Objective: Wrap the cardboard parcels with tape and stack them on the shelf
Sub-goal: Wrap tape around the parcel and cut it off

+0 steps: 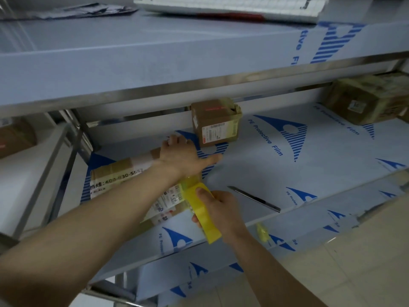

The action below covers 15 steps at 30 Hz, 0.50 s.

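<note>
Shelf [309, 151] lies open rightward; left hand [181, 154] curls over far edge of parcel [115, 173], right hand [223, 209] grips tape roll [211, 232].

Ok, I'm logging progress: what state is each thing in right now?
Long parcel: lying flat on the shelf, being taped.
Tape roll: strip pulled out onto the parcel.
Left hand: holds the parcel down.
Right hand: grips the roll.
Small box: taped, standing behind.
Right box: taped, shelved.
Knife: lying untouched.
</note>
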Available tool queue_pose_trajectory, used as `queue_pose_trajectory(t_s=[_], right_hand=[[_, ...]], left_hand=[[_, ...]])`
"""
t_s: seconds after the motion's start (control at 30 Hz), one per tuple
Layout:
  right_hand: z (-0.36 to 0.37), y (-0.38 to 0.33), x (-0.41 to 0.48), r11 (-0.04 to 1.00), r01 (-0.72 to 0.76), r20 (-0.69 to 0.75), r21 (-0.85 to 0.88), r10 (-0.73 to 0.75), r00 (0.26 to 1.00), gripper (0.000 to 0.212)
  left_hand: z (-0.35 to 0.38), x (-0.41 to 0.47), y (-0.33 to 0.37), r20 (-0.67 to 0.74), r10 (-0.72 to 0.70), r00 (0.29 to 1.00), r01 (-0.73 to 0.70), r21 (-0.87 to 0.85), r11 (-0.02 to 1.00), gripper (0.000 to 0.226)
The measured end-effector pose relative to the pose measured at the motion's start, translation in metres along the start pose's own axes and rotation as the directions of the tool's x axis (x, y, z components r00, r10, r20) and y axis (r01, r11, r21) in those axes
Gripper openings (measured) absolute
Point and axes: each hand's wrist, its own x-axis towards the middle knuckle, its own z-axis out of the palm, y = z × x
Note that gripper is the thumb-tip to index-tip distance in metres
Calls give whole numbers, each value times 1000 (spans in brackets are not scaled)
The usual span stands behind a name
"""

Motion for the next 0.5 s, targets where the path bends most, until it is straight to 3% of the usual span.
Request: queue_pose_trajectory(t_s=[0.1,0.17,0.23,0.27,0.37,0.5], right_hand=[[0,-1,-1,999,-28,14,21,28,1000,36],[-2,-1,-2,999,-37,21,-9,37,999,36],[-6,-3,-3,999,-36,37,-16,36,999,37],[-7,-5,-5,999,-37,51,-9,38,998,37],[-12,-18,-11,999,-43,98,-31,46,994,38],[-37,-56,-28,997,54,236,54,-65,970,24]], left_hand=[[-12,-9,-2,199,62,978,-41,-109,993,123],[-31,-9,-22,404,112,908,-32,-200,979,137],[-42,-16,-50,572,74,817,37,-181,983,153],[-42,-22,-62,598,56,799,63,-177,982,153],[-37,-34,-80,544,112,832,71,-303,950,135],[-50,-35,-102,572,250,781,235,-641,730,103]])
